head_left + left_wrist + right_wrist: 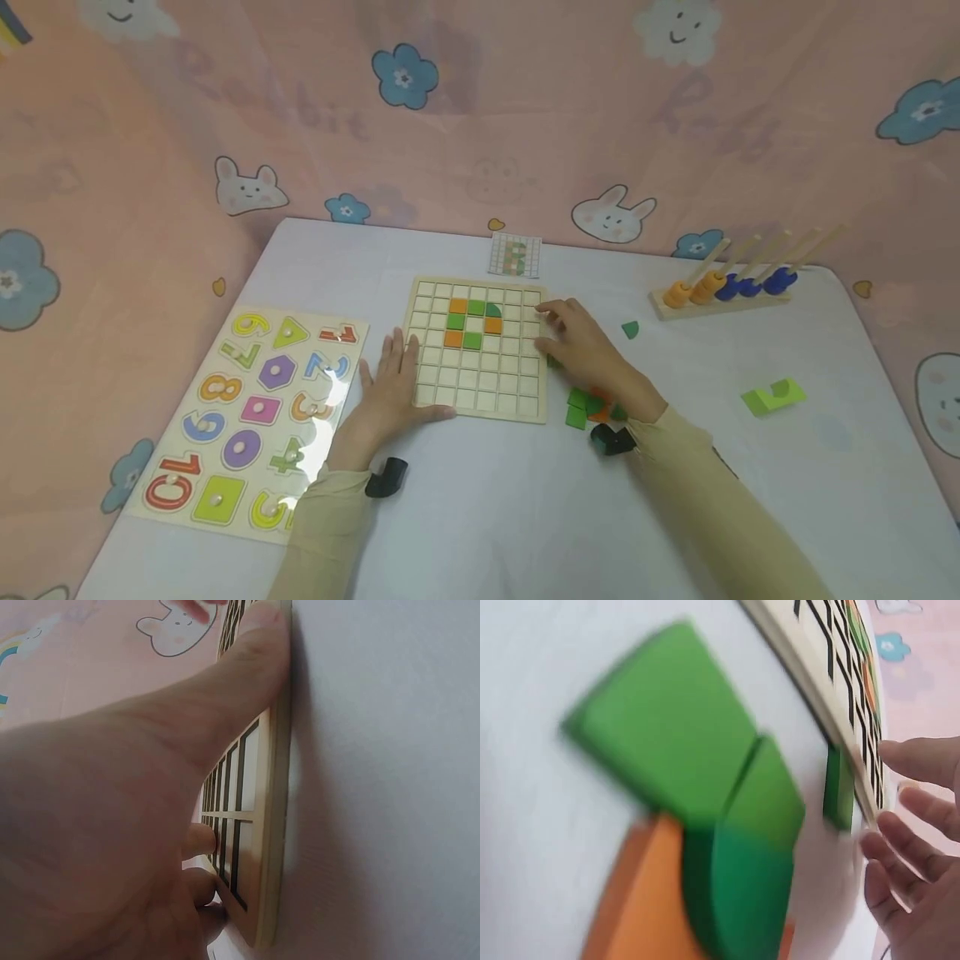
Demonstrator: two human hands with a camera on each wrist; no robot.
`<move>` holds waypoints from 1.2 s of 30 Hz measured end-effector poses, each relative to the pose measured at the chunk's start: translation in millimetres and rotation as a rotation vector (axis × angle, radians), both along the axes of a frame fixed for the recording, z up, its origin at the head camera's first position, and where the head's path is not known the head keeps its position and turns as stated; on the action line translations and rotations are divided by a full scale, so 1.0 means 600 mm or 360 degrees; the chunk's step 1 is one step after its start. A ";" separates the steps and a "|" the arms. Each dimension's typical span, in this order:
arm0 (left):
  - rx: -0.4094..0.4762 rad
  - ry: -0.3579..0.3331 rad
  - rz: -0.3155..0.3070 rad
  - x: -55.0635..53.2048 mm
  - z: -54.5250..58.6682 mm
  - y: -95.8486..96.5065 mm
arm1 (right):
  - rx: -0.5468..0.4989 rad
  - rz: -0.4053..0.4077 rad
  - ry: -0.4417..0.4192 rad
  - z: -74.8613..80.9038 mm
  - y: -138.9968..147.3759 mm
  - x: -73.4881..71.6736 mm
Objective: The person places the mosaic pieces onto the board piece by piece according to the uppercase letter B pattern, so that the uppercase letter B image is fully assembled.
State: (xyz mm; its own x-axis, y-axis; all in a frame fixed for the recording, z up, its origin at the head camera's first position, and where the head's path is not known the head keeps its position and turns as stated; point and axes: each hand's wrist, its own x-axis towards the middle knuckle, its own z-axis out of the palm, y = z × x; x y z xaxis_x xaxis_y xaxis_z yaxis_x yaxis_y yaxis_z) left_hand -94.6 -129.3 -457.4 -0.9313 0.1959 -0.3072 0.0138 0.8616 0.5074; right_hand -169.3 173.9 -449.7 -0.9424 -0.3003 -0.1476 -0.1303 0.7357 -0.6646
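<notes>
My left hand (386,400) rests on the left edge of a wooden grid board (442,379), fingers straight, thumb by the front edge. In the left wrist view, that thumb crosses the board's rim (274,825). Orange tiles (458,306), green tiles (476,307) and a dark green rounded tile (492,310) form a ring on the grid. At the board's right edge is my right hand (585,342), fingers loosely bent and spread, nothing seen between them. Beneath it, a green tile (838,787) lies beside the board. Loose green tiles (576,408) and orange pieces (641,892) lie nearer the wrist.
A pattern card (514,255) lies behind the board. To the left is a number-and-shape puzzle (251,385), partly under the left sleeve. On the right stand a peg rack with beads (720,287) and a lime-green block (775,398); a dark green rounded piece (630,330) lies nearby.
</notes>
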 end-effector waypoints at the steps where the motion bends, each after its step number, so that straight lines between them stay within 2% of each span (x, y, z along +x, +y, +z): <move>1: -0.0002 0.0001 0.0002 0.000 0.000 0.000 | 0.0020 -0.0007 -0.0023 -0.001 0.010 0.000; 6: -0.0009 0.0008 0.0005 -0.001 -0.002 0.001 | 0.0082 -0.0027 -0.0116 0.002 0.053 0.003; 11: 0.0015 0.0009 0.0007 -0.001 -0.003 0.002 | 0.0090 -0.0043 -0.0146 0.012 0.097 0.000; 21: 0.0026 0.0006 0.0010 0.001 -0.003 0.000 | 0.0181 -0.0130 -0.0099 0.012 0.170 -0.005; 30: 0.0033 0.0009 0.0006 0.001 -0.003 0.000 | 0.0111 -0.0238 0.0001 0.010 0.186 0.007; 36: 0.0019 0.0009 0.0006 0.000 -0.005 0.000 | 0.0123 -0.0224 0.0036 0.008 0.171 0.008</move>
State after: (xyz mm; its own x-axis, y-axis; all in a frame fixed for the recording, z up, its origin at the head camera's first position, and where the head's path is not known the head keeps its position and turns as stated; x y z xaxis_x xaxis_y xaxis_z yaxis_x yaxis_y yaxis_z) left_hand -94.5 -129.6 -460.3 -0.9337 0.1959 -0.2996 0.0135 0.8556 0.5174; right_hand -164.3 276.7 -444.9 -0.9777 -0.1538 -0.1431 -0.0370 0.7966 -0.6033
